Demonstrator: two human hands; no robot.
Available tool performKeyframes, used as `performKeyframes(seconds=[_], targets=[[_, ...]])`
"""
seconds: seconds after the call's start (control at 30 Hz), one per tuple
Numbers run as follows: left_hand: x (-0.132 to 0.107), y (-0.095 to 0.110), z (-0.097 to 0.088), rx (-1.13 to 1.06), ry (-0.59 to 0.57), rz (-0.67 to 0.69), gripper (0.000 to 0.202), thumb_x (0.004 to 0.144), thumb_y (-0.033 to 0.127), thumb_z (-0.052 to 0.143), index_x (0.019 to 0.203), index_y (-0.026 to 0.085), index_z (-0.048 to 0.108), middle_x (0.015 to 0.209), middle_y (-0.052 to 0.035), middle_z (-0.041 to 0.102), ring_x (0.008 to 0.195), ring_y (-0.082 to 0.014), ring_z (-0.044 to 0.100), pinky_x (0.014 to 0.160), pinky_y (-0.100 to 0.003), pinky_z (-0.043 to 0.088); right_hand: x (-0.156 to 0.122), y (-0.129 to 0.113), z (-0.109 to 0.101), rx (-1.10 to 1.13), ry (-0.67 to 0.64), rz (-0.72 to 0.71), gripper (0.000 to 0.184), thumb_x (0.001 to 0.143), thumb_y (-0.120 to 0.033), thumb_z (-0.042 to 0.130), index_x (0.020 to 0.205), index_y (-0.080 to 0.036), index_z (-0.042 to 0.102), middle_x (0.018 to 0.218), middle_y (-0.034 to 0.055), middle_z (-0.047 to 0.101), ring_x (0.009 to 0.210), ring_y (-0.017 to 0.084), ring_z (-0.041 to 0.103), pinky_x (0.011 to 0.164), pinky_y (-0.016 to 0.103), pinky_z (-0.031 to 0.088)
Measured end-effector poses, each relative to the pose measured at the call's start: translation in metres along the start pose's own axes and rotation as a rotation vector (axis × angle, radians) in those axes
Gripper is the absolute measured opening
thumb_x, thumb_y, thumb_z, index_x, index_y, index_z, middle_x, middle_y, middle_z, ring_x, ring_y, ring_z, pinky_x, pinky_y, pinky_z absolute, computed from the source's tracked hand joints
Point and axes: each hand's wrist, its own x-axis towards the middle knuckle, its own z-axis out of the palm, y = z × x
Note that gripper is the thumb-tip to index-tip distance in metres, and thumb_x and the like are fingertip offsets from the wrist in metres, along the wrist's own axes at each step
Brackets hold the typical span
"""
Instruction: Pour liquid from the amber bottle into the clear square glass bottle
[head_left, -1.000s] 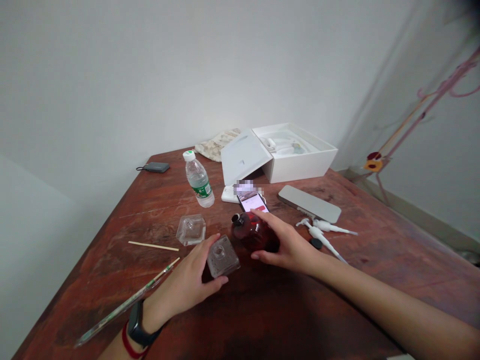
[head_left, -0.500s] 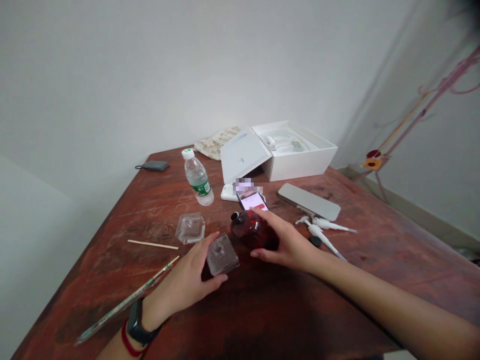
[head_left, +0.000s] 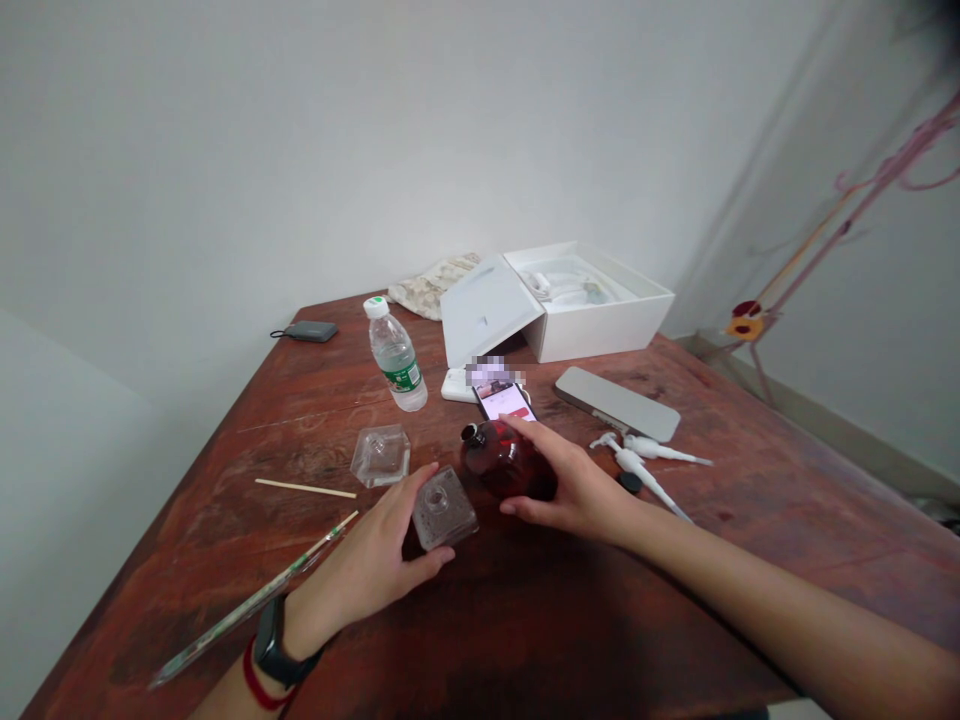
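A clear square bottle with a short open neck stands in the grip of my left hand, thumb on the near side and fingers on the far side. My right hand is wrapped round a dark red bottle, which tilts to the left with its open mouth toward the clear bottle. The two mouths are apart, and I see no liquid between them. A second clear square bottle stands just beyond my left hand. To the right lie two white pump heads and a small black cap.
A water bottle stands behind the clear bottles. Past the red bottle lie a phone, a silver case and an open white box. On the left are a wooden stick, wrapped chopsticks and a grey power bank.
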Motion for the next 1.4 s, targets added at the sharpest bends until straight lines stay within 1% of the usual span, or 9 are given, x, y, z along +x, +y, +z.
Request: performKeyframes(seconds=[0.17, 0.4, 0.8, 1.0, 1.17, 1.4], targets=[[0.0004, -0.0017, 0.0010, 0.012, -0.005, 0.013, 0.089, 0.094, 0.036, 0.079, 0.168, 0.026, 0.030, 0.167, -0.0199, 0.053, 0.151, -0.0405, 0.057, 0.129, -0.062, 0.043, -0.0001, 0.0007, 0.0003, -0.005, -0.002, 0.000, 0.097, 0.083, -0.041, 0.093, 0.166, -0.027, 0.044, 0.162, 0.0186, 0.061, 0.148, 0.041, 0.061, 0.121, 0.059, 0.053], [0.0015, -0.0003, 0.0014, 0.002, -0.030, -0.040, 0.090, 0.092, 0.037, 0.079, 0.168, 0.021, 0.031, 0.166, -0.0208, 0.053, 0.150, -0.0402, 0.057, 0.129, -0.062, 0.042, -0.0009, 0.0027, 0.0010, 0.003, 0.000, 0.000, 0.098, 0.083, -0.042, 0.093, 0.166, -0.028, 0.043, 0.163, 0.0182, 0.061, 0.149, 0.041, 0.061, 0.121, 0.060, 0.053], [0.0014, 0.0010, 0.0000, -0.008, -0.030, -0.048, 0.090, 0.093, 0.039, 0.078, 0.168, 0.023, 0.031, 0.166, -0.0198, 0.053, 0.150, -0.0403, 0.057, 0.130, -0.061, 0.042, -0.0009, 0.0035, 0.0011, 0.008, -0.003, 0.004, 0.097, 0.084, -0.043, 0.092, 0.167, -0.028, 0.043, 0.162, 0.0184, 0.062, 0.147, 0.042, 0.062, 0.120, 0.061, 0.053], [0.0018, 0.0002, 0.0003, 0.005, -0.036, -0.038, 0.091, 0.093, 0.038, 0.078, 0.168, 0.023, 0.029, 0.166, -0.0213, 0.053, 0.150, -0.0403, 0.057, 0.129, -0.062, 0.042, -0.0009, 0.0034, 0.0013, 0.015, 0.000, 0.006, 0.097, 0.084, -0.042, 0.092, 0.167, -0.029, 0.043, 0.162, 0.0179, 0.061, 0.148, 0.042, 0.062, 0.120, 0.061, 0.053], [0.0003, 0.0010, 0.0004, -0.009, -0.033, -0.058, 0.091, 0.092, 0.036, 0.079, 0.168, 0.024, 0.031, 0.166, -0.0197, 0.054, 0.149, -0.0408, 0.059, 0.129, -0.061, 0.044, -0.0011, 0.0034, 0.0016, 0.011, 0.003, 0.004, 0.097, 0.084, -0.041, 0.092, 0.166, -0.028, 0.043, 0.162, 0.0191, 0.061, 0.148, 0.041, 0.061, 0.120, 0.060, 0.053], [0.0010, -0.0001, 0.0013, -0.013, -0.018, -0.036, 0.092, 0.092, 0.036, 0.080, 0.169, 0.025, 0.030, 0.166, -0.0193, 0.054, 0.150, -0.0401, 0.058, 0.129, -0.061, 0.043, -0.0009, 0.0031, 0.0011, -0.002, 0.002, 0.001, 0.097, 0.084, -0.041, 0.092, 0.166, -0.027, 0.043, 0.162, 0.0192, 0.061, 0.147, 0.041, 0.062, 0.119, 0.060, 0.054]])
